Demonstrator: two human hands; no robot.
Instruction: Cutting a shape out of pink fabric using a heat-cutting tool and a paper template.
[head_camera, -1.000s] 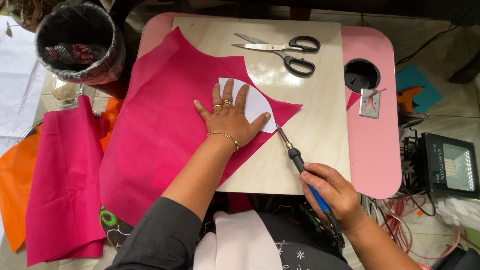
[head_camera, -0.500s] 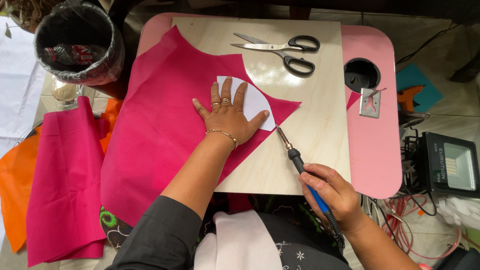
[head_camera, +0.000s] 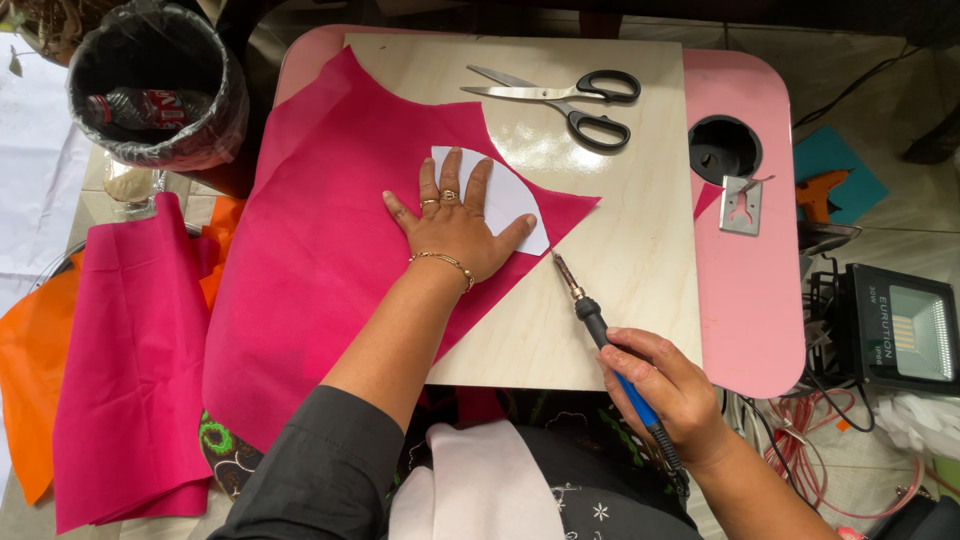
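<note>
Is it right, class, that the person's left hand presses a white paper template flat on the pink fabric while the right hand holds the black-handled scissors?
Not quite. In the head view the right hand holds a blue-handled soldering-iron-like tool, not the black-handled scissors, which lie untouched on the wooden board. The left hand does press the white paper template on the pink fabric.

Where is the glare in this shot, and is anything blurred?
Head view: a bright sheen on the board just below the scissors; left hand and right hand look sharp, no motion blur; even light, soft shadows; table edges bow slightly.
</note>
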